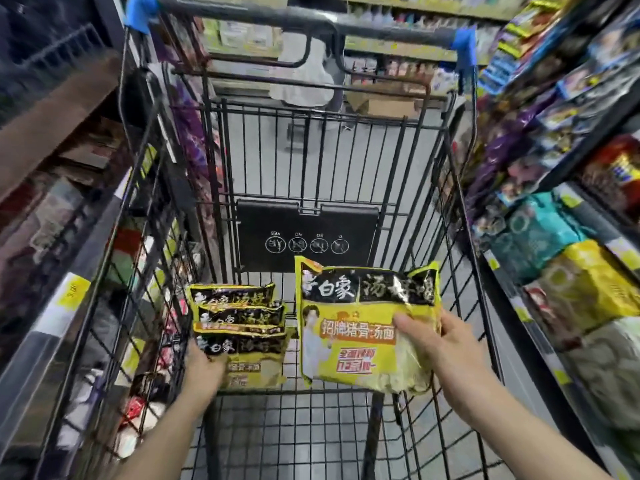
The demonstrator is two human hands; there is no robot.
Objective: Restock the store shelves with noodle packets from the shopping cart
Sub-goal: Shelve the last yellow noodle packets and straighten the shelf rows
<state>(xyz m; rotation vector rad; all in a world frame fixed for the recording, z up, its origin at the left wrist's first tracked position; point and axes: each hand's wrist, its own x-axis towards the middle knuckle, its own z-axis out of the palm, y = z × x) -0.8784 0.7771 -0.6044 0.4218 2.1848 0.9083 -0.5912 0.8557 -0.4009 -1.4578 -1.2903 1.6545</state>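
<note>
Reaching down into a black wire cart [460,188], a person works with both bare arms stretched forward. The right hand [440,344] grips one large noodle packet [349,327] by its right edge, thumb pressed across the front and fingers hidden behind, holding it upright and lifted clear of the cart floor. The left hand [204,367] closes on the lower left corner of a stack [239,327] of matching packets, three of them overlapping like shingles, which stand low in the cart against its left wall. All the packets are glossy, crinkled plastic pouches, yellow with a black band of white lettering along the top; the lifted one bulges softly and catches the light. The cart is a grid of thin dark bars, with a flat black flap [306,233] bearing four round white symbols on its far end and a handle bar [311,19] with blue end caps beyond. Shelves crowd close on both sides: the right shelves [568,237] are packed with purple, teal and yellow bags, while the left shelves [65,209] are dim and blurred, their goods hard to make out through the wire.
</note>
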